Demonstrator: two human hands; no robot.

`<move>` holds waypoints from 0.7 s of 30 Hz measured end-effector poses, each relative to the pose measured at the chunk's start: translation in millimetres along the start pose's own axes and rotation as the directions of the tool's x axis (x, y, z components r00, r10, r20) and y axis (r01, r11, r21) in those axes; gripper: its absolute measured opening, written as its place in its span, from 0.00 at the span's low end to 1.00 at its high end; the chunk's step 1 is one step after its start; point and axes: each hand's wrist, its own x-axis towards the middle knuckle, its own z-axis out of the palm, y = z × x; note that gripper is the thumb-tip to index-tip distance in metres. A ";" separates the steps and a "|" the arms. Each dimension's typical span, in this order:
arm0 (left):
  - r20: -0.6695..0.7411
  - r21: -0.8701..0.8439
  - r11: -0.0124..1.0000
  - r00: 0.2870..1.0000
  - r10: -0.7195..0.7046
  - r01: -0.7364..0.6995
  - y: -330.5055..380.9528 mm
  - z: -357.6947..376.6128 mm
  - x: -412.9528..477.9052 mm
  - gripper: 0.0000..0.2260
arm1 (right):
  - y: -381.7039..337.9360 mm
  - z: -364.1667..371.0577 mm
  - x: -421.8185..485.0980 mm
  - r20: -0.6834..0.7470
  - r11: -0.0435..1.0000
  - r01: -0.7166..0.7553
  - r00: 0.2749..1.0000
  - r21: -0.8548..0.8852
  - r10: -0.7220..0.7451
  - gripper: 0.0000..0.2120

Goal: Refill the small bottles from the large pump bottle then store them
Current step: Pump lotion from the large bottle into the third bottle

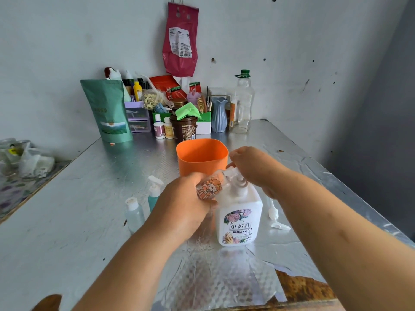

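Your left hand [186, 205] wraps round the small sticker bottle [210, 187], tipped with its mouth up by the spout. Your right hand [251, 167] curls over the head of the large pump bottle [239, 221], upright mid-tabletop [89, 209].

Step in hand, likely: filling this bottle. Next, slow full presses, with the mouth kept under the spout.

Clear thin plastic, probably squashy; the white jug is boxy and stiffer.

Teal pump bottle [153, 196] and frosted capped bottle [134, 215] stand to the left. A loose pump [275, 217] lies to the right. Orange bin [202, 158] behind, open and round-cornered.
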 end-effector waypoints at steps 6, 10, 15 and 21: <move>-0.002 -0.052 0.999 1.000 -0.015 0.015 -4.8 0.5 -1.2 0.20 | 3.4 3.3 3.2 -0.008 0.999 0.013 1.000 -0.043 -0.014 0.16; 0.016 -0.051 0.998 0.999 -0.042 0.043 -7.1 1.4 -1.8 0.20 | 5.7 8.8 2.3 0.000 0.998 0.019 1.000 -0.058 -0.019 0.16; 0.010 -0.050 0.998 1.000 -0.027 0.027 -4.6 1.0 -4.2 0.21 | 5.4 5.1 -1.6 -0.007 0.999 0.026 1.000 -0.042 -0.026 0.17; -0.007 -0.059 0.998 1.000 0.007 -0.007 -1.8 -2.2 -4.1 0.19 | 0.5 -1.3 -2.5 -0.010 0.999 0.033 0.999 -0.026 -0.034 0.19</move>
